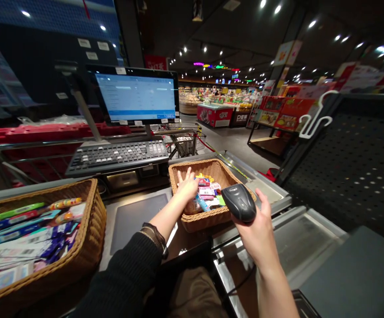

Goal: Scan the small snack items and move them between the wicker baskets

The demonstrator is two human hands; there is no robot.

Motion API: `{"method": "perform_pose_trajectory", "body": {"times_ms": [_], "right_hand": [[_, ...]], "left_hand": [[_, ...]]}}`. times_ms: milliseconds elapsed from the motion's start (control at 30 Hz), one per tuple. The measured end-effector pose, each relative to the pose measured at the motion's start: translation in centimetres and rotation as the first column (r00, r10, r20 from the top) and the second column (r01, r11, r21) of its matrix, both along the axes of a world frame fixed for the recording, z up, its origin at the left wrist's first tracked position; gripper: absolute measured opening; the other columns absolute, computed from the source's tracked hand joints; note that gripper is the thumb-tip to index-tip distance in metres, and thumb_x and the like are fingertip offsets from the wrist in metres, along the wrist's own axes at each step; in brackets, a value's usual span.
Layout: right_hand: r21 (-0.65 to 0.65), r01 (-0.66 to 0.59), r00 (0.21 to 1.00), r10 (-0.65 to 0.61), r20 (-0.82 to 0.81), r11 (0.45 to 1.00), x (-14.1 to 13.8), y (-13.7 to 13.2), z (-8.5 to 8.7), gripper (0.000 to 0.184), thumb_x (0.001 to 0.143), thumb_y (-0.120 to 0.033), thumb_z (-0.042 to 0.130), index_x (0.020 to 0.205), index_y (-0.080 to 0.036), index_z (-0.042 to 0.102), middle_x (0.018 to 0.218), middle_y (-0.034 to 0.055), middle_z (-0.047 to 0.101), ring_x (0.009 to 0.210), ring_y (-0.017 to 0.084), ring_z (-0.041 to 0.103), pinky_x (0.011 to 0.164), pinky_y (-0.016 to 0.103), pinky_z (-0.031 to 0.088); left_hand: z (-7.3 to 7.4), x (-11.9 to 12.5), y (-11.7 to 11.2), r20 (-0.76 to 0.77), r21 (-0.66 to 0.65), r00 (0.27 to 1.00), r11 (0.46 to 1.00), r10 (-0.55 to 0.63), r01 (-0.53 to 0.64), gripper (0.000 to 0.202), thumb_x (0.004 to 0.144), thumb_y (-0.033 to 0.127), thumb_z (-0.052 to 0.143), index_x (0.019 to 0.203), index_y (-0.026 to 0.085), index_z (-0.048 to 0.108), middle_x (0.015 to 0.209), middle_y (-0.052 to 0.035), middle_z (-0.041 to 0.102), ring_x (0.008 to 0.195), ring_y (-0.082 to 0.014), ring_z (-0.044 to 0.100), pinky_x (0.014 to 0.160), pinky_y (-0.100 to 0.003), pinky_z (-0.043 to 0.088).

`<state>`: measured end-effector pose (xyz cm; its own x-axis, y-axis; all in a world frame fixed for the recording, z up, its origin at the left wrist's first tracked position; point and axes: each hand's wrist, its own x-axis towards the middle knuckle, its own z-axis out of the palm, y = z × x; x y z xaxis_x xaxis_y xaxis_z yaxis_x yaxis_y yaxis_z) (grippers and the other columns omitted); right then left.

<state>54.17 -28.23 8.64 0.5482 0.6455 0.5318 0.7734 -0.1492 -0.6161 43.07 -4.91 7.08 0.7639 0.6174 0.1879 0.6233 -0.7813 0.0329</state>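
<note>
My right hand is wrapped round a black handheld barcode scanner, held just in front of a wicker basket on the checkout counter. My left hand reaches into that basket, palm down on several small colourful packets; its fingers point away from me and whether they grip one is hidden. A dark sleeve covers my left arm.
A second, larger wicker basket with packaged goods stands at the left. Behind are a keyboard, a lit monitor and a dark scanner plate. A steel counter runs right, beside a black perforated panel. Store aisles lie beyond.
</note>
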Motion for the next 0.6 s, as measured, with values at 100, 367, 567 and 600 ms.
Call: {"method": "perform_pose_trajectory", "body": {"times_ms": [100,367,567,600], "right_hand": [[0.0,-0.013,1.0,0.013,0.002,1.0,-0.2,0.2,0.1,0.035,0.083,-0.035,0.065,0.111,-0.015,0.069,0.155,0.0207,0.031,0.147,0.038,0.033,0.117,0.058,0.033],[0.062,-0.09,0.996,0.09,-0.008,0.994,-1.4,2.4,0.5,0.04,0.077,-0.04,0.068,0.109,-0.015,0.069,0.155,0.0192,0.032,0.145,0.039,0.033,0.119,0.057,0.029],[0.048,-0.186,0.982,0.186,0.009,0.981,-4.5,4.6,1.2,0.038,0.08,-0.039,0.064,0.11,-0.016,0.068,0.155,0.0202,0.03,0.145,0.04,0.034,0.117,0.06,0.031],[0.046,-0.204,0.979,0.204,0.011,0.978,-5.0,5.0,1.2,0.039,0.08,-0.041,0.064,0.11,-0.016,0.068,0.155,0.0201,0.03,0.146,0.04,0.032,0.116,0.061,0.031]], "left_hand": [[0.7,-0.4,-0.4,0.016,-0.008,1.0,1.0,-0.005,0.005,0.032,0.093,0.012,0.041,0.113,0.014,0.066,0.147,-0.0217,0.048,0.153,-0.0393,0.016,0.115,-0.078,0.011],[2.7,-6.0,-1.5,0.066,0.113,0.997,0.993,-0.037,0.029,0.025,0.093,0.015,0.05,0.11,0.019,0.067,0.153,-0.0162,0.043,0.153,-0.0391,0.014,0.114,-0.078,0.014],[3.7,-15.1,-2.0,0.133,0.191,0.991,0.981,-0.012,-0.014,0.02,0.094,0.017,0.053,0.11,0.018,0.066,0.151,-0.0182,0.045,0.153,-0.0398,0.016,0.112,-0.079,0.015],[3.7,-16.8,-2.0,0.149,0.192,0.989,0.981,0.004,-0.033,0.02,0.094,0.016,0.054,0.11,0.018,0.066,0.151,-0.0178,0.045,0.152,-0.0393,0.017,0.112,-0.078,0.015]]}}
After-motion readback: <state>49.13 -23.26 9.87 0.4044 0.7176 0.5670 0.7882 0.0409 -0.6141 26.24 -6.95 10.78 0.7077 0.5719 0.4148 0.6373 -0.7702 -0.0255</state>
